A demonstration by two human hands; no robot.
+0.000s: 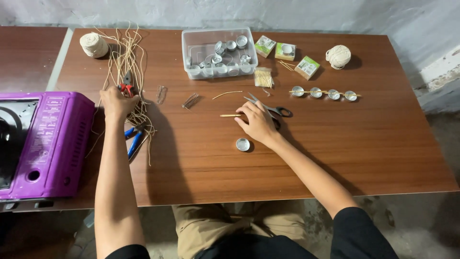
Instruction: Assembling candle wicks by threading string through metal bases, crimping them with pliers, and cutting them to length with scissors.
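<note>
Under both hands, brown table (pixel 335 153) is carrying everything; left hand (pixel 116 102) is pressing down on cut twine strands (pixel 125 57), grip unclear; right hand (pixel 257 122) is pinching thin stick (pixel 230 115), lying crosswise, pointing leftward; small metal cup (pixel 243 144) is sitting just below right hand

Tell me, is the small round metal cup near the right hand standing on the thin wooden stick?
No, the small round metal cup sits alone on the brown table, below the right hand.
</note>
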